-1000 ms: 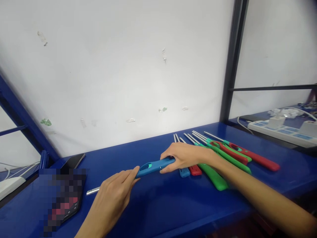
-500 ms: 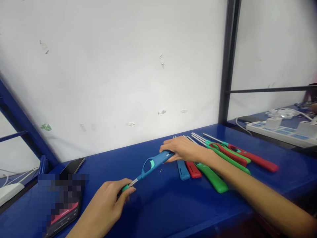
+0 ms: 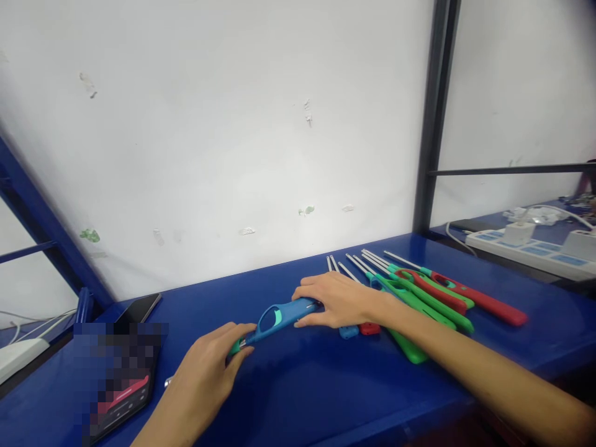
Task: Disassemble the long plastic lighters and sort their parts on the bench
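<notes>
A blue long-nosed gas lighter (image 3: 291,310) is held slantwise between both hands, above the blue table. My right hand (image 3: 342,299) grips the rear end of its handle, thumb below and fingers on top. My left hand (image 3: 212,366) pinches the teal collar (image 3: 236,347) on the lighter's metal tube, near the front of the handle. A metal tip (image 3: 168,382) shows beyond the left hand. Beside and behind my right arm lie several lighters: a red lighter (image 3: 487,301), green lighters (image 3: 410,351), and blue and red handle ends partly hidden by that hand.
On the blue table (image 3: 288,397), a phone with a pixelated screen (image 3: 123,403) lies at the left, with another dark phone (image 3: 139,310) behind it. A white wall stands at the back. White power strips (image 3: 526,248) lie at the far right, past a dark post (image 3: 431,118).
The teal collar and the blue handle have come closer together, so less metal tube shows between them. My right hand has moved slightly down and left with the handle.
</notes>
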Demonstrator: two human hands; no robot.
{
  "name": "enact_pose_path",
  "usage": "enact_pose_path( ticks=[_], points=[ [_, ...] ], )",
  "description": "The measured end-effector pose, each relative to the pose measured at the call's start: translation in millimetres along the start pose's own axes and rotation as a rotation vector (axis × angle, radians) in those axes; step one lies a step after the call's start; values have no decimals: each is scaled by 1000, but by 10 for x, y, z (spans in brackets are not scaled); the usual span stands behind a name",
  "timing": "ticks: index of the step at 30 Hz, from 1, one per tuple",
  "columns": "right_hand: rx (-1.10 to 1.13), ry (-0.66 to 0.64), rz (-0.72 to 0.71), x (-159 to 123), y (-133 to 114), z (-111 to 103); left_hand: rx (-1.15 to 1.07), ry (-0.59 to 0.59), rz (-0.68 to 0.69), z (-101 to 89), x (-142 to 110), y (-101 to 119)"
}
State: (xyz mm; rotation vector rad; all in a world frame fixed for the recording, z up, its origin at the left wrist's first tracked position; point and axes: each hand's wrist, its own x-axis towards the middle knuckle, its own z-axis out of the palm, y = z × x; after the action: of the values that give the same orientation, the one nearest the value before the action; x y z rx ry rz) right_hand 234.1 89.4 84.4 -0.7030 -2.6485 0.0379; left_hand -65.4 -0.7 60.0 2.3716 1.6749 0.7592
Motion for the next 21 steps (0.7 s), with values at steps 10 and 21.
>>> enact_pose_path(
  ticks=[10, 21],
  points=[
    [-97, 0, -37, 17, -84, 25, -222, -82, 18, 5, 23, 126],
    [-154, -40, -45, 12, -79, 56, -170, -182, -52, 57, -6, 167]
  ],
)
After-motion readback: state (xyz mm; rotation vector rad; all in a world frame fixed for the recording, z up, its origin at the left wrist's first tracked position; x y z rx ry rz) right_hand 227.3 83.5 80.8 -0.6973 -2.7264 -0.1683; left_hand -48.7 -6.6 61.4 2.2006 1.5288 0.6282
